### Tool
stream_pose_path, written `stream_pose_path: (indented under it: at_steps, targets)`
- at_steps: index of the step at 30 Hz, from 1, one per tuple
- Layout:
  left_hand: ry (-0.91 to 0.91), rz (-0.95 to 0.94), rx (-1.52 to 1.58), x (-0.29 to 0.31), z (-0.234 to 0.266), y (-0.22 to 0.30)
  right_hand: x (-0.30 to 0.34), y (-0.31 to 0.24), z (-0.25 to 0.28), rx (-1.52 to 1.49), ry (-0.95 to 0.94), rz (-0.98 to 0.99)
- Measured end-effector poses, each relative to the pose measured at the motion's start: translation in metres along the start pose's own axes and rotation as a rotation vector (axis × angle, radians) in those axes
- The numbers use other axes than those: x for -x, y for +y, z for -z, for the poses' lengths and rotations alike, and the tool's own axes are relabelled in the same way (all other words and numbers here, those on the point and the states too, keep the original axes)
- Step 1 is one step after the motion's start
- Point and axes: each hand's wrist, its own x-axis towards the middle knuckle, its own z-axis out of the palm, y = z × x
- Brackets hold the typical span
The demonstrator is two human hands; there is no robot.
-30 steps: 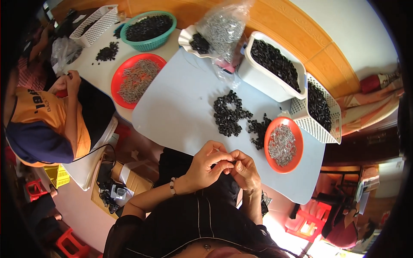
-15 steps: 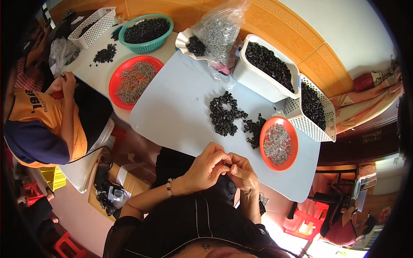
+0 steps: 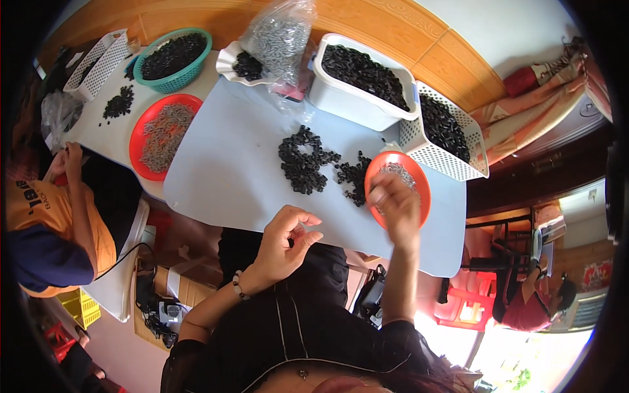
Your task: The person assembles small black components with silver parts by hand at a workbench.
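My left hand [image 3: 283, 247] hovers by the table's near edge, thumb and forefinger apart, the other fingers curled; I see nothing held in it. My right hand [image 3: 398, 208] is above the orange-red bowl [image 3: 422, 177] at the table's right side. Motion smears its fingers, so what they hold, if anything, does not show. Small silvery metal pieces [image 3: 398, 171] lie in that bowl, partly covered by the hand. Beside it on the light blue table [image 3: 229, 167] sit a small heap of little black parts [image 3: 354, 175] and a larger heap of black parts [image 3: 303, 160].
Along the back stand a clear bag of silvery pieces [image 3: 278, 46], a white tub [image 3: 354, 105] and a white perforated basket [image 3: 426, 141], both holding black parts. To the left are a red bowl [image 3: 136, 147], a green basket [image 3: 177, 82] and a seated person [image 3: 59, 223].
My hands have come apart. The right moved right and forward over the orange-red bowl; the left stays near the table's edge with its thumb and forefinger spread. The whole view has shifted.
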Motion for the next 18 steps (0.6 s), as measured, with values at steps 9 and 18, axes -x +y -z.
stream_pose_path:
  at_steps: [9, 18]
  targets:
    - [-0.067, 0.105, -0.015, 0.004, -0.004, -0.004, -0.097, -0.036, 0.116, 1.302, 0.588, 0.298]
    - [-0.116, 0.171, -0.044, 0.004, 0.002, -0.014, -0.058, 0.036, -0.032, 0.975, -0.135, 0.355]
